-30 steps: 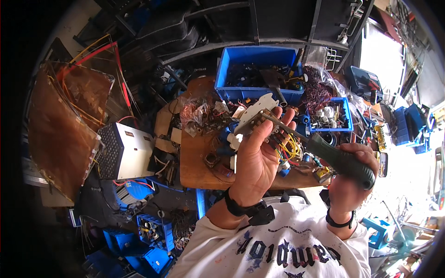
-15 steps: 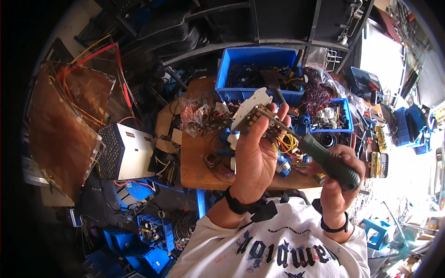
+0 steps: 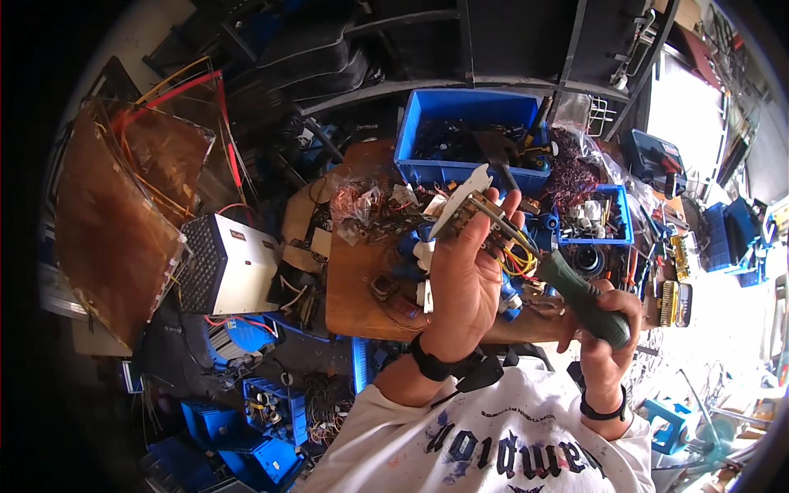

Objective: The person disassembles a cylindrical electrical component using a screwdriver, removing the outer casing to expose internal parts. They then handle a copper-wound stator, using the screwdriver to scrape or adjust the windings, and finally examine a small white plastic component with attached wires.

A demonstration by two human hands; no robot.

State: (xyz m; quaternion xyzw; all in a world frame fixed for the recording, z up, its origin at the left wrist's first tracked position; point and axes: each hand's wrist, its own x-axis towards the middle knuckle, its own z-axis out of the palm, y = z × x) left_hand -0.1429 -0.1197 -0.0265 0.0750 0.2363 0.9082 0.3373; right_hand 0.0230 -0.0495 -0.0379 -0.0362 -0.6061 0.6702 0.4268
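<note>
My left hand [image 3: 468, 292] is closed round a thin white plate [image 3: 459, 200], held up above the workbench and seen nearly edge-on. A terminal block [image 3: 468, 215] with brass-coloured contacts sits on the plate, against my fingers. Yellow wires [image 3: 519, 261] hang close beside that hand; where they attach is hidden. My right hand [image 3: 612, 329] is wrapped round the dark green handle of a screwdriver [image 3: 575, 287]. Its shaft slants up and left to the terminal block. Whether the tip sits in a screw is too small to tell.
Beyond my hands, a large blue bin [image 3: 472, 172] holds dark parts and tools. A smaller blue tray [image 3: 629, 222] of fittings stands to its right. Loose parts clutter the wooden workbench [image 3: 349, 300]. A white metal case [image 3: 246, 271] is at left, below brown sheets [image 3: 115, 238].
My left hand has turned the white plate so it shows more edge-on. My right hand and the screwdriver have tilted slightly steeper. The whole view has shifted a little.
</note>
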